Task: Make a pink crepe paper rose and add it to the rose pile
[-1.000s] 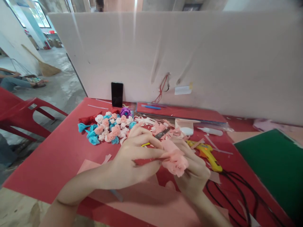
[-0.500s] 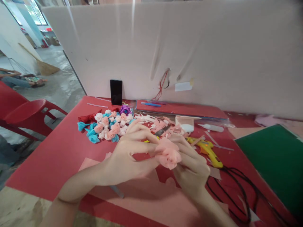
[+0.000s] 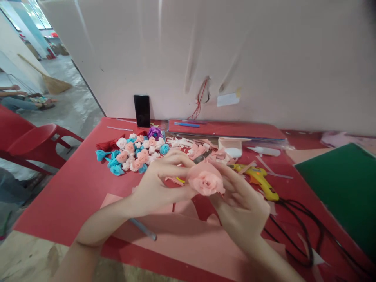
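Observation:
A pink paper rose (image 3: 206, 180) faces me between my two hands, above the table. My left hand (image 3: 164, 182) pinches its left side with thumb and fingers. Around its right side and back curl the fingers of my right hand (image 3: 242, 199). Pink paper sheets (image 3: 188, 243) lie beneath my hands, with a grey stick (image 3: 143, 229) on them. A pile of blue, white and pink paper flowers (image 3: 132, 154) sits to the left behind my left hand. Beyond the rose are pink paper scraps (image 3: 202, 149) and a dark blade-like tool (image 3: 202, 156).
A yellow glue gun (image 3: 264, 184) with black cable (image 3: 305, 231) lies right of my right hand. Farther right is a green board (image 3: 340, 196). A phone (image 3: 142, 111) leans on the white panel (image 3: 264, 58). A red chair (image 3: 38, 141) and a seated person (image 3: 17, 98) are left.
The rose has turned so its spiral centre faces me more, and it sits slightly higher in view. My right hand has opened out a little around it. The view has shifted slightly.

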Demonstrator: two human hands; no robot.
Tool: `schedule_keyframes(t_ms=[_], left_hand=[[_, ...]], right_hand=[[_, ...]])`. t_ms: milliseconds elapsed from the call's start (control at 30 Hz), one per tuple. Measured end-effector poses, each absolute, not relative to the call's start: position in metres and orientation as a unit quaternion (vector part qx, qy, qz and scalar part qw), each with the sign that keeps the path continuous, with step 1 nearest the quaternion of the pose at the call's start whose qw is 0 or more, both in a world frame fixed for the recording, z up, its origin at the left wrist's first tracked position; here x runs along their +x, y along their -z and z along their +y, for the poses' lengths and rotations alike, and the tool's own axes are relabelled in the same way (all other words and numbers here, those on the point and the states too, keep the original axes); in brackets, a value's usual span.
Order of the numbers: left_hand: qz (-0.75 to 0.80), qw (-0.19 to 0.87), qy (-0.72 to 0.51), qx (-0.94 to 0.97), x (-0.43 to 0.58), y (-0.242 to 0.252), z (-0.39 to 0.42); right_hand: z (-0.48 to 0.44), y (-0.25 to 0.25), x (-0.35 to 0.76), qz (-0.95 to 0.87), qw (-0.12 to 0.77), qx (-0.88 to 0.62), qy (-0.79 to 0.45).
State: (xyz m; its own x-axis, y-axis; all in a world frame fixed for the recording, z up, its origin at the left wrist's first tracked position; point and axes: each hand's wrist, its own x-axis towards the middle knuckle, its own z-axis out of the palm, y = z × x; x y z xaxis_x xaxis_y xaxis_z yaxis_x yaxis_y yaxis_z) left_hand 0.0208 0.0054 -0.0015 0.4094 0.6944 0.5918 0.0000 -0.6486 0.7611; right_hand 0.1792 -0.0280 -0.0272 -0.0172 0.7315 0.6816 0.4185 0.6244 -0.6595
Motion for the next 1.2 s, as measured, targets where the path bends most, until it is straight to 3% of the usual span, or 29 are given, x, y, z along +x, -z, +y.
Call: schedule_keyframes(t_ms=[467,833,1067,1200], left_hand=[[0.262,0.538,-0.483,0.640,0.029,0.006,0.005],[0.257,0.598,-0.553,0.520,0.042,0.023,0.005],[0.211,0.670,-0.515,0.492,0.043,0.037,0.008],[0.148,0.632,-0.523,0.552,0.042,0.041,0.010]], right_hand=[[-0.031,0.021,0.179,-0.705,0.584,-0.402,-0.021],[-0.027,0.018,0.177,-0.709,0.579,-0.401,0.032],[-0.033,0.009,0.177,-0.721,0.560,-0.403,0.067],[-0.037,0.003,0.180,-0.736,0.560,-0.377,0.057]])
